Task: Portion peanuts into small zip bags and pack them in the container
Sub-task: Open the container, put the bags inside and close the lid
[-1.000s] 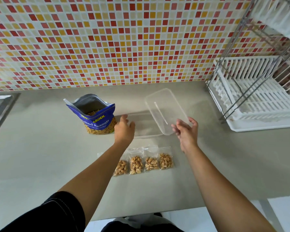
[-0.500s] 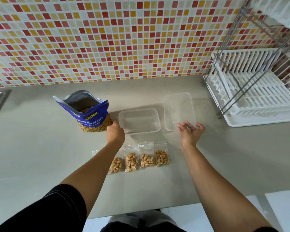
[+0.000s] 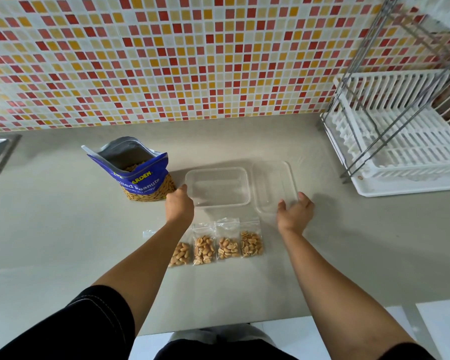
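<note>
You are now working with the lid (image 3: 276, 187) off the container (image 3: 217, 187): 1.0 s ago your right hand (image 3: 295, 213) was lifting the lid clear, and it is now lying flat on the counter (image 3: 63, 229), touching the container's right side. This means the container is sitting open and ready for packing, so the portioning step appears complete and the loading step is next.

Your left hand (image 3: 179, 205) is resting against the near-left corner of the container, fingers curled at its rim, steadying it rather than clamping it. Your right hand is sitting at the near-right corner of the lid with fingers spread and loose, gripping nothing.

The 4 filled zip bags (image 3: 216, 245) are lying in a row on the counter, just near of the container and between your 2 forearms; the leftmost bag is partly hidden under your left forearm. The container is holding no bags yet. The open peanut pouch (image 3: 135, 172) is standing upright just left of the container, beside your left hand.

For the next move, you are best placed to reach back with your right hand for the rightmost bag.
</note>
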Demonstrator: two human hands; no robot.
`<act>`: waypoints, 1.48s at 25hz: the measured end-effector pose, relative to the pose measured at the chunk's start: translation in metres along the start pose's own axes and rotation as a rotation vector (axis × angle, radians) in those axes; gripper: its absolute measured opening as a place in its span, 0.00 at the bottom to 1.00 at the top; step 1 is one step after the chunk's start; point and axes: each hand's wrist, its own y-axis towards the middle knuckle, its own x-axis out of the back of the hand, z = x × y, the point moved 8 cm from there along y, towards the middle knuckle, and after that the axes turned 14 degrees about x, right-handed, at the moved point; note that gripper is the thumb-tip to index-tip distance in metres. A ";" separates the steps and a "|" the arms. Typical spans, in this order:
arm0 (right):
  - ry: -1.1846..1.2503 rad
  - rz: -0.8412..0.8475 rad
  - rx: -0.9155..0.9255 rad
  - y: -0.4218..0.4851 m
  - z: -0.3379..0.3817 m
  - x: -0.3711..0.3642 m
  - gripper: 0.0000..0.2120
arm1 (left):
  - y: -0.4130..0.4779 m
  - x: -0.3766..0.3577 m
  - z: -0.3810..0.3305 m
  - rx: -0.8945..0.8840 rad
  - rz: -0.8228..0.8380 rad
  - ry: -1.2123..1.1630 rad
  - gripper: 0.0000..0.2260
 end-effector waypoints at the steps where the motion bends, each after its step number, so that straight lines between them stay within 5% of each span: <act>1: -0.022 0.009 0.043 -0.002 0.005 0.000 0.24 | 0.000 0.000 0.000 0.003 0.001 -0.003 0.18; 8: -0.006 0.201 0.271 -0.029 0.041 -0.017 0.15 | -0.009 0.013 0.001 0.032 -0.025 -0.005 0.15; 12: -0.086 0.372 0.363 -0.057 0.049 -0.024 0.12 | -0.048 0.020 0.000 -0.154 -0.125 -0.181 0.11; 18: -0.283 0.521 0.315 -0.103 0.029 -0.048 0.11 | -0.109 -0.024 0.025 -0.268 -0.004 0.131 0.09; 23: -0.304 0.434 0.204 -0.102 0.036 -0.048 0.20 | -0.122 -0.056 0.029 -0.319 0.113 0.241 0.13; 31: -0.067 0.369 0.141 -0.096 0.028 -0.053 0.04 | -0.115 -0.059 0.036 -0.193 0.106 0.090 0.13; 37: 0.111 0.328 0.146 -0.104 0.033 -0.043 0.04 | -0.111 -0.058 0.031 -0.003 0.137 -0.046 0.11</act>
